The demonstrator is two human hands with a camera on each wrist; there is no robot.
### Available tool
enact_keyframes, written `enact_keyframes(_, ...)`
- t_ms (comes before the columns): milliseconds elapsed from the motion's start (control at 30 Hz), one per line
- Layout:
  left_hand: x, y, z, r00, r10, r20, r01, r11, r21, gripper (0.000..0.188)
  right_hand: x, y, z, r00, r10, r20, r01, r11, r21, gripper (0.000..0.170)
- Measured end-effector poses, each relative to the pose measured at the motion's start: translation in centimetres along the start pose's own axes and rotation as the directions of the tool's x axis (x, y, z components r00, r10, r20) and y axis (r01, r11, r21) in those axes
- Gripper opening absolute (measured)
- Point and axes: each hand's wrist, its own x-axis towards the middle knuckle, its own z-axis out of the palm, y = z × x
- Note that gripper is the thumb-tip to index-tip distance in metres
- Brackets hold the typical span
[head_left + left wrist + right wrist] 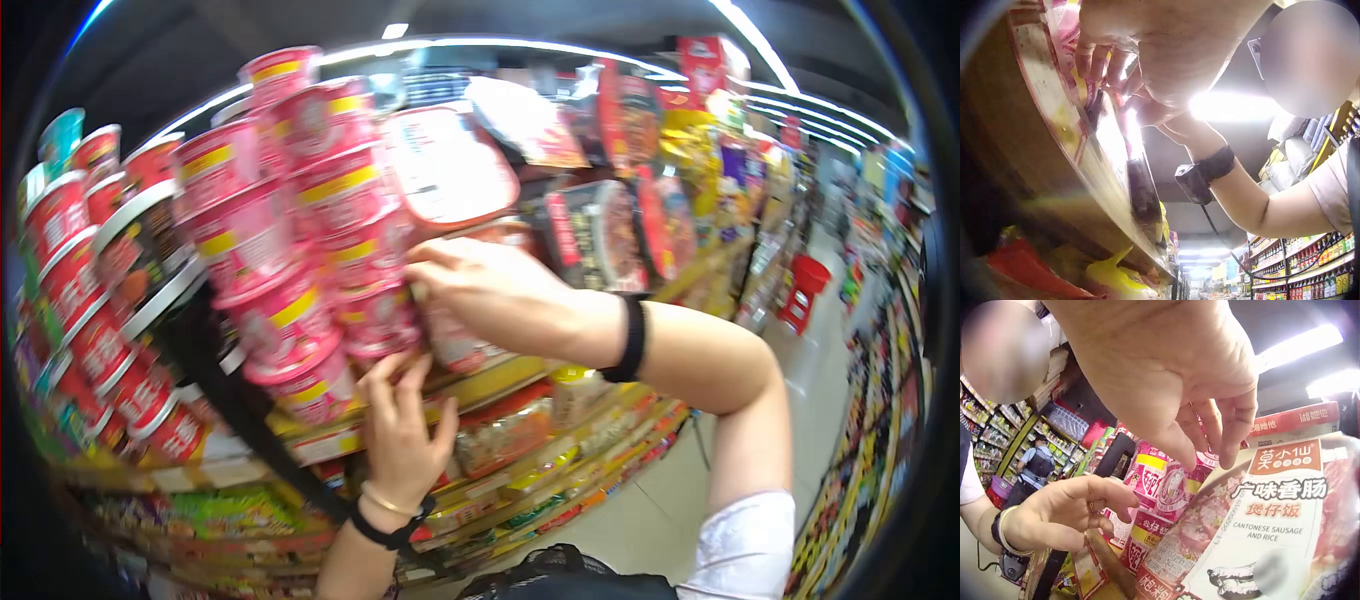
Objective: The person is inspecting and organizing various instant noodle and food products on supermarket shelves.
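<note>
Stacked pink cups (330, 190) stand on a shelf in the head view; the same cups (1147, 475) show between the hands in the right wrist view. My right hand (500, 295) is at the right side of the stack, fingers bent toward the cups; whether the fingertips touch them is unclear. Below, my left hand (405, 430) has its fingers spread and raised at the foot of the stack, by the shelf edge. The left hand (1066, 515) is seen holding nothing. A sausage-and-rice package (1272, 519) stands beside the cups, close under the right hand (1172, 369).
Red cups (100, 350) and a dark bowl pack (150, 250) stand left of the pink stack. Boxed meals (600, 230) line the shelf to the right. A dark strap (240, 420) crosses the front. Beyond are an aisle, a red stool (803, 290) and a person (1036, 462).
</note>
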Motion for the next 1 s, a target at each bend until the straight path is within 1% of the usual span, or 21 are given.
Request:
enact_keyframes(33,0.1,0.4,0.4,1.000,0.001,0.025,-0.001,1.000,-0.001,0.053,-0.1,0.0,0.2,1.000,0.014,0.026,-0.015,1.000,0.020,0.038)
enact_keyframes(100,0.1,0.6,1.2,0.996,-0.022,0.085,0.027,0.998,-0.057,0.056,-0.4,-0.2,0.5,0.999,0.041,0.005,-0.042,0.998,0.051,0.047)
enact_keyframes(133,0.2,0.8,1.6,0.994,-0.029,0.106,0.032,0.999,-0.025,0.057,-0.6,-0.1,0.9,0.999,0.046,-0.009,-0.046,0.998,0.047,0.049)
enact_keyframes(167,0.5,1.2,1.7,0.991,-0.052,0.120,0.057,0.998,-0.038,0.058,-0.8,0.0,1.3,0.999,0.047,-0.026,-0.046,0.998,0.044,0.051)
enact_keyframes(233,0.8,1.0,2.6,0.994,-0.029,0.101,0.023,0.998,0.057,0.067,-1.1,0.3,2.0,0.996,0.019,-0.085,-0.018,1.000,0.004,0.054)
enact_keyframes(267,0.6,0.8,3.1,0.997,-0.021,0.073,0.017,0.998,0.060,0.068,-1.4,0.4,2.3,0.992,-0.005,-0.130,0.003,1.000,-0.017,0.052)
enact_keyframes(300,0.9,1.1,3.2,0.998,-0.018,0.060,0.011,0.994,0.113,0.068,-1.7,0.3,2.4,0.987,0.025,-0.162,-0.020,0.999,0.032,0.049)
enact_keyframes(367,0.9,1.3,3.7,0.999,-0.034,0.032,0.030,0.992,0.121,0.068,-2.2,0.8,2.4,0.930,-0.068,-0.360,0.057,0.997,-0.043,0.040)
enact_keyframes(400,1.1,1.5,3.8,0.999,-0.027,0.030,0.024,0.994,0.107,0.067,-2.8,0.8,1.7,0.942,-0.026,-0.334,0.011,0.999,-0.048,0.040)
enact_keyframes(433,1.2,1.7,3.9,0.999,-0.023,0.032,0.020,0.994,0.103,0.067,-3.4,1.2,1.5,0.943,-0.023,-0.333,0.006,0.999,-0.051,0.040)
enact_keyframes(500,1.2,1.9,4.1,0.994,-0.090,0.065,0.086,0.994,0.072,0.061,-4.5,2.0,1.1,0.894,-0.004,-0.449,-0.124,0.959,-0.254,0.046)
enact_keyframes(533,1.3,2.0,4.1,0.990,-0.116,0.078,0.111,0.992,0.059,0.060,-5.2,2.8,1.5,0.913,0.062,-0.404,-0.169,0.957,-0.235,0.053)
enact_keyframes(567,1.3,1.9,4.3,0.990,-0.121,0.075,0.116,0.991,0.067,0.060,-5.9,3.2,1.6,0.912,0.057,-0.406,-0.162,0.960,-0.229,0.053)
enact_keyframes(633,1.2,1.6,4.8,0.991,-0.116,0.060,0.105,0.981,0.161,0.057,-7.3,3.9,1.6,0.918,0.158,-0.365,-0.279,0.910,-0.307,0.061)
enact_keyframes(667,1.2,1.5,4.9,0.991,-0.119,0.059,0.108,0.980,0.165,0.057,-7.9,4.4,2.0,0.924,0.213,-0.317,-0.310,0.903,-0.299,0.069)
enact_keyframes(733,1.3,1.5,5.1,0.996,-0.078,0.036,0.068,0.972,0.224,0.057,-8.5,4.8,2.4,0.915,0.235,-0.329,-0.329,0.905,-0.268,0.070)
enact_keyframes(833,1.4,1.6,5.2,0.999,-0.044,0.010,0.040,0.966,0.254,0.054,-8.7,5.1,2.6,0.904,0.273,-0.330,-0.356,0.907,-0.223,0.072)
enact_keyframes(867,1.4,1.6,5.3,0.999,-0.048,0.011,0.044,0.965,0.258,0.054,-8.6,5.3,2.6,0.903,0.288,-0.320,-0.372,0.896,-0.244,0.067)
enact_keyframes(900,1.3,1.6,5.4,1.000,-0.018,-0.004,0.019,0.956,0.293,0.054,-8.5,5.4,2.7,0.902,0.300,-0.311,-0.385,0.884,-0.264,0.062)
enact_keyframes(933,1.3,1.6,5.4,1.000,0.012,-0.019,-0.005,0.944,0.329,0.054,-8.5,5.4,2.8,0.904,0.296,-0.310,-0.379,0.889,-0.258,0.062)
enact_keyframes(1000,1.3,1.7,5.3,1.000,-0.001,-0.020,0.008,0.945,0.326,0.054,-8.4,5.5,2.8,0.899,0.295,-0.323,-0.388,0.879,-0.279,0.057)
